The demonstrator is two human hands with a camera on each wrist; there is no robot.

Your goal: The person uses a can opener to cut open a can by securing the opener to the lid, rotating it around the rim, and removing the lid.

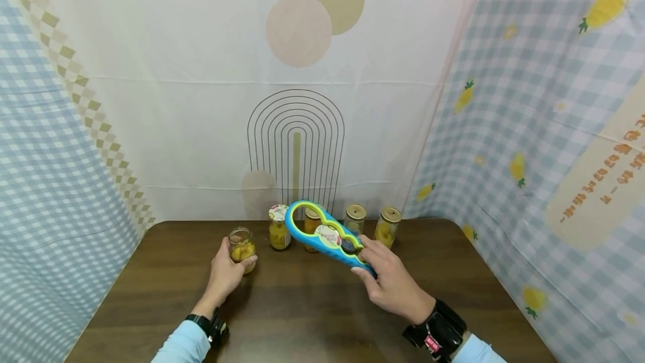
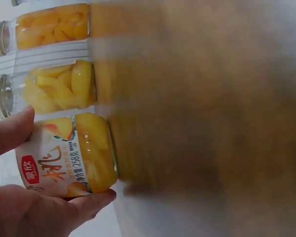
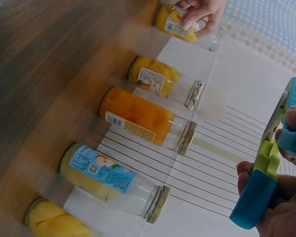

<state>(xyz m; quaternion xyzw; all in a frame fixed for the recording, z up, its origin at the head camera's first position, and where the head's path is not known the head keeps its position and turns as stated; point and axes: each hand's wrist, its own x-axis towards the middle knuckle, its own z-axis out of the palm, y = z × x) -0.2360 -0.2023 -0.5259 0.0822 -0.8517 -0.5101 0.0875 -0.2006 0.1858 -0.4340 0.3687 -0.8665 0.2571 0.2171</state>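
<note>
The right hand (image 1: 395, 283) grasps the handle end of a blue-and-green jar opener (image 1: 314, 243), held up off the tabletop (image 1: 292, 312), with a printed white lid (image 1: 328, 235) sitting in one of its openings. A firm, level hold would serve best here, since a tilt might drop the lid.

The left hand (image 1: 225, 272) grasps a peach jar (image 1: 243, 251) upright, thumb on one side and fingers on the other, over the left part of the tabletop. Its mouth looks lidless, so the jar is best kept vertical and the grip steady rather than hard; a jolt could slop liquid. Whether its base fully touches the wood is unclear.

Beyond the opener stand four closed jars in a row: a white-lidded jar (image 1: 279, 234), an orange-fruit jar (image 3: 137, 116), a blue-labelled jar (image 3: 102, 168) and a gold-lidded yellow-fruit jar (image 1: 385, 233). The opener overlaps some of them in the head view, so swinging it wide could risk a knock.

Behind hangs a pale patterned cloth (image 1: 191, 99).
</note>
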